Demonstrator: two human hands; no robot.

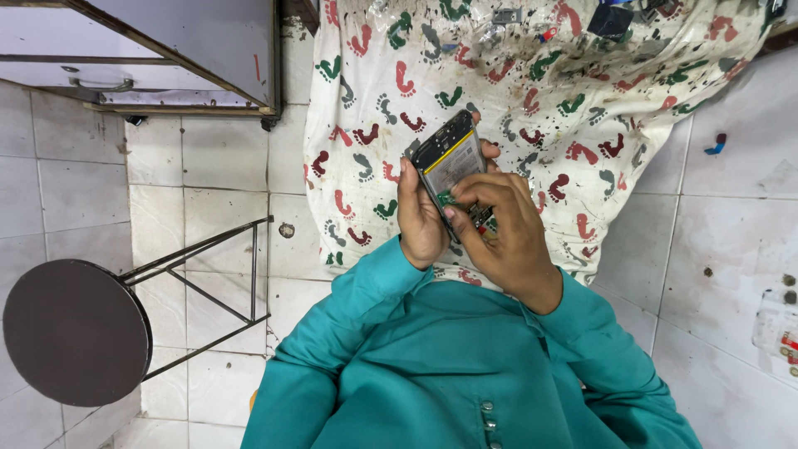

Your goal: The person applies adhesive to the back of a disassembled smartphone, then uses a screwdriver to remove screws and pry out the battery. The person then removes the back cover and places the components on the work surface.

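My left hand point(420, 220) grips an opened mobile phone point(449, 158) with its back cover off, so the battery and black frame show. My right hand point(503, 237) lies over the phone's lower end, fingertips pinching at a small green circuit board point(446, 199) inside it. Both hands are held above a white cloth point(515, 108) printed with red, green and grey footprints. Teal sleeves cover both my arms.
Small phone parts and a dark square piece point(609, 18) lie at the cloth's far edge. A round dark stool point(75, 331) with a metal frame stands at the left on the tiled floor. A grey cabinet with a drawer point(166, 58) is at the upper left.
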